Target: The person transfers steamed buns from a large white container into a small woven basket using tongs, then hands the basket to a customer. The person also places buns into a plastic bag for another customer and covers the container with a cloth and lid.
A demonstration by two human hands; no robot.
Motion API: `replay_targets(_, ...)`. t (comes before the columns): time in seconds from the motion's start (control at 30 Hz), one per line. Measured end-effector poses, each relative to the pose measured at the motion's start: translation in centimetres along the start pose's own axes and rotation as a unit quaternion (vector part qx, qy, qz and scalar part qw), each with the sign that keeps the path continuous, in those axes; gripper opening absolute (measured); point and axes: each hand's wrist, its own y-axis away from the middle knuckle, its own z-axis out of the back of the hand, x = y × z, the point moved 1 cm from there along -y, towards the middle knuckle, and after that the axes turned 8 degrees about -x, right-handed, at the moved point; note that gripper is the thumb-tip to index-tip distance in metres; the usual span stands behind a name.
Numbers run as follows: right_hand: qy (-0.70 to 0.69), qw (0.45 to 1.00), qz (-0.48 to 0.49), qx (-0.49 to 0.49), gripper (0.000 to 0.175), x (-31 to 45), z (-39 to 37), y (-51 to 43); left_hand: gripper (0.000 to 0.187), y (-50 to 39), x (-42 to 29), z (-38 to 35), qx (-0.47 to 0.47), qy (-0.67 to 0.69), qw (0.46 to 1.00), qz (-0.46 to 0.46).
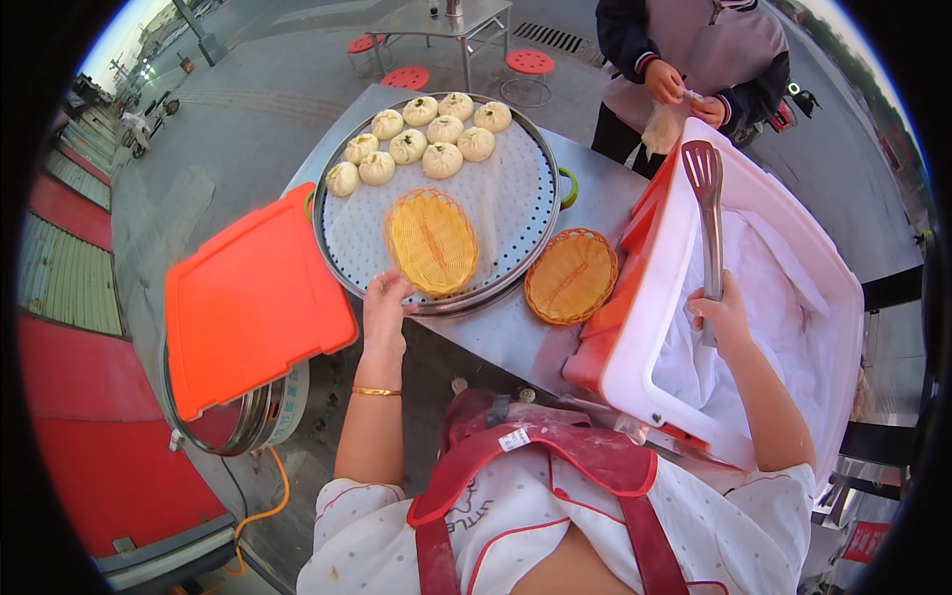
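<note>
My left hand (387, 297) is at the near rim of a round perforated steamer tray (513, 197), its fingertips close to an oval yellow wicker basket (433, 239); I cannot tell whether they touch it. Several steamed buns (442, 159) with pleated tops sit on the tray's far half. In my right hand (725, 316) is a pair of metal serving tongs (712, 245) with a slotted brown head pointing up. The tongs are above an insulated box (632, 364) lined with white cloth (732, 297).
A second wicker basket (571, 276) lies on the metal table (491, 338) beside the tray. An orange lid (256, 305) rests at the left over a round metal steamer (275, 413). Across the table a person (695, 67) holds a plastic bag (662, 130). Red stools (529, 62) stand beyond.
</note>
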Motion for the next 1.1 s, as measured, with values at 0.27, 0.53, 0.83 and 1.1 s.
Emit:
replay_targets(0.27, -0.001, 0.998, 0.019, -0.067, 0.039, 2.9, -0.5, 1.7, 0.054, -7.2, -0.7, -1.3, -0.005, -0.063, 0.996, -0.056)
replay_targets(0.53, 0.134, 0.968, -0.137, -0.164, 0.035, -1.7, 2.9, 4.7, 0.043, -12.1, -1.6, -1.9, 0.055, -0.068, 0.983, -0.161)
replay_targets(0.83, 0.472, 0.874, -0.05, 0.103, 0.061, -4.2, 3.0, 5.3, 0.027, -3.5, -4.7, -9.7, 0.25, -0.143, 0.919, -0.269)
replay_targets(1.1, 0.248, 0.942, 0.171, -0.146, 0.027, -4.0, 10.7, 13.7, 0.027, 8.8, -2.2, -14.7, 0.268, -0.094, 0.918, -0.279)
